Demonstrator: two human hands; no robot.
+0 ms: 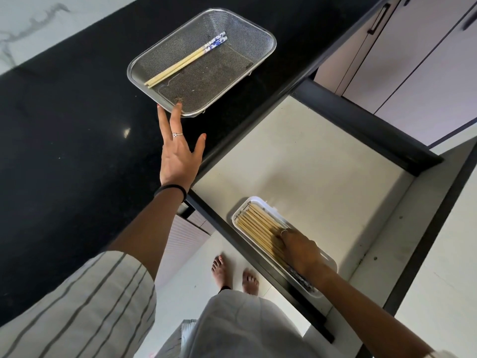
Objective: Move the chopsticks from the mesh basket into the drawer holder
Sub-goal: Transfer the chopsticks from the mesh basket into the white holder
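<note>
Left hand [178, 153], fingers spread, touches mesh basket [268, 45] rim; right hand [299, 248] lies flat on holder [258, 201] chopsticks [258, 227].

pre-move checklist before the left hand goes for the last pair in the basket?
1. Pair of bamboo chopsticks with blue-and-white patterned ends lying in the rectangular steel mesh basket: ok.
2. Basket resting flat on the black stone countertop: ok.
3. Left hand empty, fingers spread, fingertips at the basket's near rim: ok.
4. Right hand clear of the white plastic drawer holder: not ok, it rests on the stacked chopsticks.
5. Room left in the holder: cannot tell.
6. Drawer open: ok.
</note>
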